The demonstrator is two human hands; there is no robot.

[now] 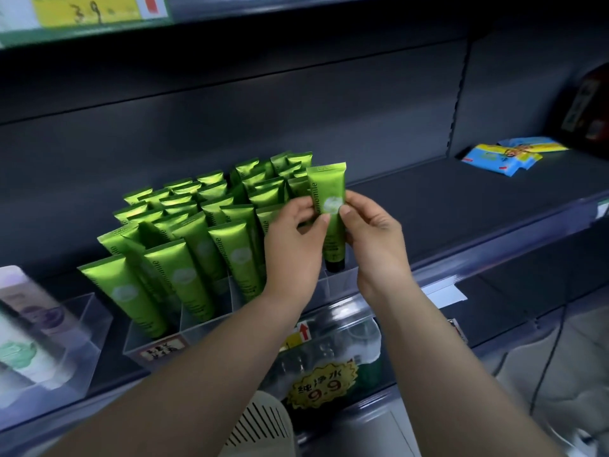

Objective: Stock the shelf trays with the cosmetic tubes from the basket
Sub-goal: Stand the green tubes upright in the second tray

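While pinching the green tube with left hand and right hand, holds it upright, cap down, just above the right end of the clear tray; probably needs lowering straight down.

We are facing a dim, dark grey shelf and back panel; blue packets are lying far right, a yellow label hanging upper left.

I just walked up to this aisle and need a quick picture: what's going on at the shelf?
A person holds one green tube upright, cap down, pinched between the fingers of the left hand and right hand, over the front of a clear tray on the shelf. Rows of matching tubes already stand in the trays to its left.
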